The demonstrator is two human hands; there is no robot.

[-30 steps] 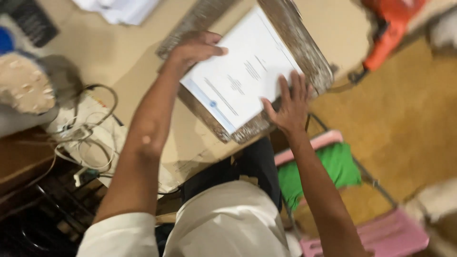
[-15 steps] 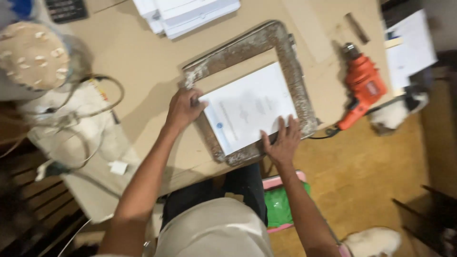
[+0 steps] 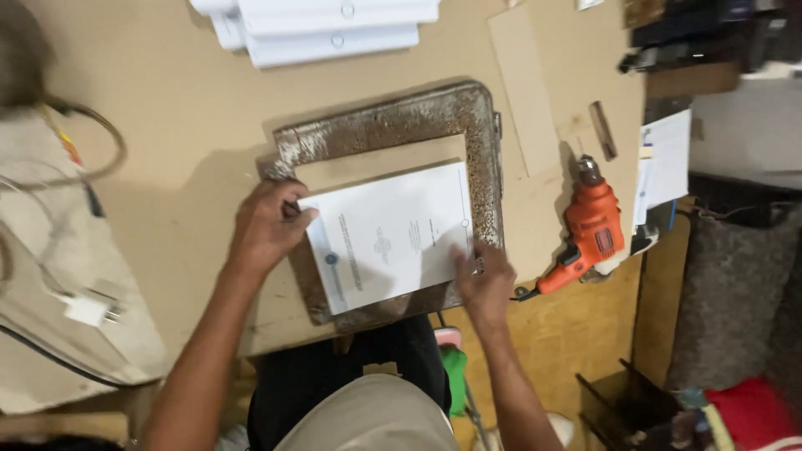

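Note:
A white printed sheet (image 3: 393,238) lies inside a rusty, speckled metal frame (image 3: 401,117) on a brown worktable (image 3: 175,108). My left hand (image 3: 267,225) rests on the sheet's left edge and the frame's left side, fingers curled over the corner. Flat on the sheet's lower right corner, against the frame's right side, is my right hand (image 3: 484,280). Neither hand grips anything; both press down.
An orange power drill (image 3: 589,230) lies right of the frame near the table's edge. A stack of white booklets (image 3: 322,25) sits at the back. A cardboard strip (image 3: 522,83) lies beside the frame. Cables and a white plug (image 3: 83,309) are at the left.
The view has swung so that the frame sits squarer in the middle. My hands stayed on the sheet, the right one sliding to its lower right corner.

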